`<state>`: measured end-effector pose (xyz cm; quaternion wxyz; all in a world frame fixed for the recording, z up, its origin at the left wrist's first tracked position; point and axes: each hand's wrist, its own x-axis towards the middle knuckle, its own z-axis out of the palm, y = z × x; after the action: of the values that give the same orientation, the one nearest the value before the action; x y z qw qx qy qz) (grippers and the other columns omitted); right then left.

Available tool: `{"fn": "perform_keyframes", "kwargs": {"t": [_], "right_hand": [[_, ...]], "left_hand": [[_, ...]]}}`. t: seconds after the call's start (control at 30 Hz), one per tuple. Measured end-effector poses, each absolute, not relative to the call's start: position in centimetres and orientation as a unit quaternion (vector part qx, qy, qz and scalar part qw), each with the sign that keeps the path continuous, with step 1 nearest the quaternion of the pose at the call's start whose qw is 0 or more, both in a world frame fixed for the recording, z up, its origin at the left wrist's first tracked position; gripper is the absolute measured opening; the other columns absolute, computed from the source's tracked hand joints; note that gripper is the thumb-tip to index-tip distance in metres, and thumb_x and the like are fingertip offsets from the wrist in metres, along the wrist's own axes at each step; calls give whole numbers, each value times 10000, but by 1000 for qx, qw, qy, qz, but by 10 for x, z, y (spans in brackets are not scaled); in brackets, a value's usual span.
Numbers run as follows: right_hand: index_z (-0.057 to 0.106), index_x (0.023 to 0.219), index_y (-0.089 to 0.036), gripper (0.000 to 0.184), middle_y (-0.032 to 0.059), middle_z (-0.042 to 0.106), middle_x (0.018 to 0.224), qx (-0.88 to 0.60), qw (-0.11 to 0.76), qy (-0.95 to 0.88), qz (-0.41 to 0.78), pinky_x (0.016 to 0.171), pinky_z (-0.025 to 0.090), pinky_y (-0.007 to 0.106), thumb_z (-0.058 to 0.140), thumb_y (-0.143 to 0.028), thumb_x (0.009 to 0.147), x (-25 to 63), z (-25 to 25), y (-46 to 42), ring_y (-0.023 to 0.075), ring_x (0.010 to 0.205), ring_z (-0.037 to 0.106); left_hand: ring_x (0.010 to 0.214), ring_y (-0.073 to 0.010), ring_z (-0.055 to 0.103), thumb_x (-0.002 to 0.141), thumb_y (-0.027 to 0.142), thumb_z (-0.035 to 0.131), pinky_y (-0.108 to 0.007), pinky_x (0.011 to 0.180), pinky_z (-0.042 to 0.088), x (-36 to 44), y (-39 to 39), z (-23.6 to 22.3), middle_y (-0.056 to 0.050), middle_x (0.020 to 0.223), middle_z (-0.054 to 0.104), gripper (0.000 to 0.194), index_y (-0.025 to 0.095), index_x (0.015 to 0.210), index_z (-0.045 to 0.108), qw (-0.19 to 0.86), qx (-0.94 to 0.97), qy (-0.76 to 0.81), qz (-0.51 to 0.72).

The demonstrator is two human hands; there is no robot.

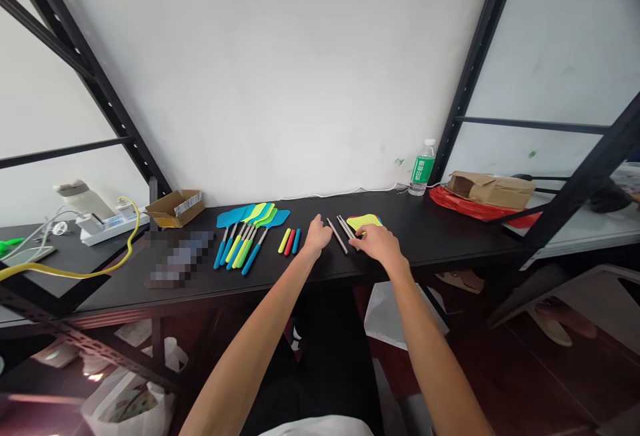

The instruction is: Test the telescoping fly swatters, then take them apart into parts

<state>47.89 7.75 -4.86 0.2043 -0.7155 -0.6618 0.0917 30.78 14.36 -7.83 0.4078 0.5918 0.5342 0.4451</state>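
My left hand rests on the black tabletop, its fingers just left of several thin metal rods. My right hand lies over the rods' near ends, and I cannot tell whether it grips them. Beyond its fingertips is a yellow mesh swatter head on red and blue ones. Further left lies a row of blue, yellow and green fly swatters. Between them and my left hand are yellow, red and blue handle grips.
A water bottle with a green label stands at the wall. To the right are a brown paper bag on red plastic. To the left are a blurred patch, a cardboard box and a power strip. Black shelf uprights flank the bench.
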Motion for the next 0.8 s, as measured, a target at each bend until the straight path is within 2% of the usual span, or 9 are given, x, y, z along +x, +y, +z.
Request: {"fn": "perform_keyframes", "kwargs": {"t": [0.07, 0.17, 0.23, 0.3, 0.33, 0.4, 0.47, 0.6, 0.8], "right_hand": [[741, 1073, -260, 334, 87, 731, 1051, -718, 197, -664, 75, 753, 465, 332, 678, -494, 843, 465, -52, 77, 287, 979, 674], [703, 1156, -238, 406, 105, 717, 1065, -711, 202, -671, 53, 755, 467, 341, 661, -519, 865, 449, -58, 77, 298, 995, 667], [682, 1188, -235, 424, 114, 693, 1098, -709, 204, -674, 41, 754, 466, 348, 668, -507, 863, 439, -62, 78, 303, 986, 667], [680, 1177, -235, 377, 115, 664, 1119, -702, 201, -682, 36, 742, 463, 344, 660, -456, 872, 430, -66, 78, 297, 966, 670], [680, 1171, -239, 346, 111, 651, 1122, -696, 202, -688, 36, 733, 460, 337, 648, -424, 880, 426, -68, 78, 289, 955, 671], [675, 1165, -256, 303, 93, 636, 1112, -681, 207, -701, 39, 721, 453, 321, 625, -374, 891, 417, -71, 77, 271, 934, 673], [668, 1154, -274, 279, 75, 627, 1096, -666, 212, -714, 42, 721, 448, 314, 617, -371, 897, 409, -73, 76, 254, 904, 675], [643, 1166, -283, 276, 70, 608, 1096, -657, 212, -722, 39, 727, 444, 317, 596, -396, 918, 395, -76, 72, 240, 867, 677], [633, 1171, -252, 275, 88, 595, 1083, -682, 206, -701, 24, 716, 443, 322, 557, -382, 941, 389, -78, 71, 255, 881, 674]], "left_hand": [[1245, -280, 576, 767, 86, 558, -329, 916, 504, 303, 135, -73, -248, 1448, 501, 742, 76, 1488, 385, 390, 606, 544, 431], [1124, -231, 643, 815, 121, 525, -305, 886, 518, 280, 117, -58, -177, 1437, 540, 685, 131, 1491, 422, 342, 642, 546, 416], [1029, -219, 666, 824, 140, 524, -321, 893, 516, 253, 104, -45, -133, 1395, 583, 617, 163, 1440, 503, 298, 667, 549, 406], [1023, -247, 657, 822, 156, 533, -365, 940, 492, 220, 91, -35, -131, 1324, 620, 532, 152, 1350, 589, 247, 678, 569, 394], [1044, -276, 646, 823, 168, 539, -392, 959, 475, 202, 86, -33, -146, 1272, 638, 479, 134, 1293, 627, 209, 683, 588, 381], [1041, -311, 644, 864, 237, 511, -420, 913, 487, 170, 75, -33, -144, 1178, 663, 378, 151, 1200, 660, 35, 704, 654, 274], [1028, -345, 644, 902, 334, 487, -436, 838, 506, 146, 67, -39, -136, 1143, 672, 334, 183, 1149, 654, -54, 688, 699, 190], [957, -355, 667, 916, 452, 484, -410, 724, 515, 133, 58, -52, -127, 1054, 700, 332, 193, 1065, 629, -72, 663, 740, 87], [938, -371, 690, 939, 427, 462, -425, 740, 508, 147, 63, -55, -174, 958, 709, 356, 136, 1028, 648, -100, 645, 757, 37]]}}
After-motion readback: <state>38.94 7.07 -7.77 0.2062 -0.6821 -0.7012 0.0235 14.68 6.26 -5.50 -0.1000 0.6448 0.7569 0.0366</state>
